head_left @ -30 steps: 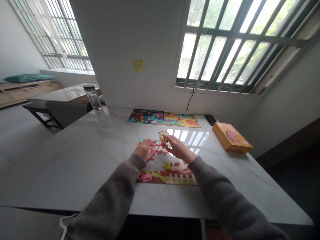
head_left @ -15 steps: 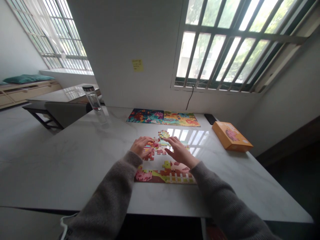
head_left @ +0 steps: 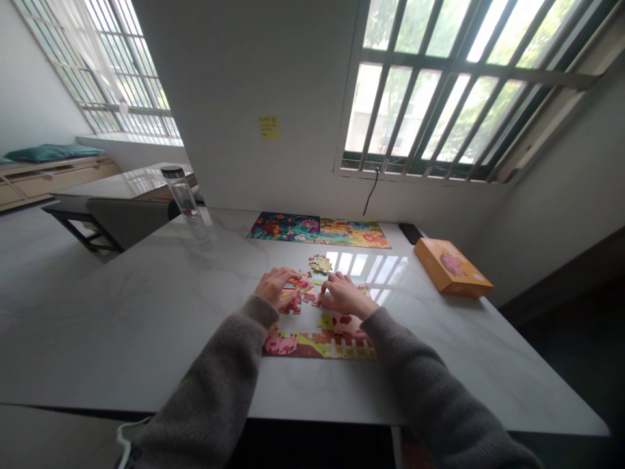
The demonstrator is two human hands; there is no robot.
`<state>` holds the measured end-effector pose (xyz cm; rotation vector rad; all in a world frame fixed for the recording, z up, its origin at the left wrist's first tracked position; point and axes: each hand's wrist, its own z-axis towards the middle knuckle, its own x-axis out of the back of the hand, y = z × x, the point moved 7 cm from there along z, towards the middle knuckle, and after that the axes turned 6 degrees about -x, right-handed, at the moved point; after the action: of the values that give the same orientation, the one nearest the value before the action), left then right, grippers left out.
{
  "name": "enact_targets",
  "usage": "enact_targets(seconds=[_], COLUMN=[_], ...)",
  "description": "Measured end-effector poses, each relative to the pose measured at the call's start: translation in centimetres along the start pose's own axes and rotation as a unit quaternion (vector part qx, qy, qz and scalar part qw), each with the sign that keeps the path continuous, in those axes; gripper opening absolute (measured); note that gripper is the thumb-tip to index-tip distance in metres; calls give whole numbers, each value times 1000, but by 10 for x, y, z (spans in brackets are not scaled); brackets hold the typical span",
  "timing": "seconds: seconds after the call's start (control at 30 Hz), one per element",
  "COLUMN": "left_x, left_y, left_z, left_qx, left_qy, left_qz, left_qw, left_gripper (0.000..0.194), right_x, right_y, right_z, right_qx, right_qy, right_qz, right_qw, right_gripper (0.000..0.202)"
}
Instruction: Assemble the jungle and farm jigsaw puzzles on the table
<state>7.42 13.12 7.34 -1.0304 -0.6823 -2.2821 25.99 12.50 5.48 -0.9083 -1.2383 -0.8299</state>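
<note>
My left hand (head_left: 274,288) rests at the left side of a partly joined jigsaw. Its thumb and fingers are apart, curved around a red and pink joined section (head_left: 303,284) and seeming to touch it. My right hand (head_left: 346,294) is closed in a pinch on a brownish puzzle piece (head_left: 311,298) beside that section; the fingers hide part of the piece. Nearer to me lies the joined lower strip (head_left: 307,345), with a pink animal, a white fence and a spotted cow. Just beyond my hands is a small pile of loose puzzle pieces (head_left: 320,262).
Two finished-looking picture panels, a dark blue one (head_left: 286,227) and a yellow one (head_left: 354,233), lie by the wall. On the right are an orange box (head_left: 452,267) and a black phone (head_left: 411,232). A glass bottle (head_left: 180,192) stands at the table's (head_left: 161,326) far left corner.
My right hand has moved slightly left and its spread fingers have come together on the puzzle piece, uncovering more of the cow. My left hand has barely moved.
</note>
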Motion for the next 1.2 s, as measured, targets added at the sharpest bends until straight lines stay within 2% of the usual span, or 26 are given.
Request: enact_targets(seconds=[0.13,0.27,0.57,0.67,0.8,0.9,0.97,1.1,1.2], left_x=[-1,-1,1,-2,-11,-16,-17,-18,-19], left_y=[0,0,2,2,4,7,8,7,9], left_z=[0,0,-1,-1,-2,-2,-3,-3,-3], left_qx=[4,8,4,-4,-19,-34,-34,-32,-40], left_qy=[-6,-9,-3,-7,-29,-43,-43,-45,-52], left_qz=[3,5,1,-5,-24,-33,-32,-27,-27], left_qw=[1000,1000,1000,1000,999,998,998,998,997], left_gripper=[22,22,18,21,20,19,19,20,18], right_x=[2,4,5,14,29,34,31,19,10], right_y=[-5,-13,-16,-2,31,44,37,0,-21], right_z=[-3,-3,-4,-8,-16,-21,-24,-24,-22], right_qx=[-28,-46,-17,-36,-87,-113,-104,-57,-48], right_qy=[-13,19,18,24,40,56,62,47,21], right_qz=[3,-27,-76,-70,-57,-53,-41,-27,-46], right_qw=[1000,998,997,997,994,991,992,997,998], right_gripper=[25,42,36,29,16,15,17,33,40])
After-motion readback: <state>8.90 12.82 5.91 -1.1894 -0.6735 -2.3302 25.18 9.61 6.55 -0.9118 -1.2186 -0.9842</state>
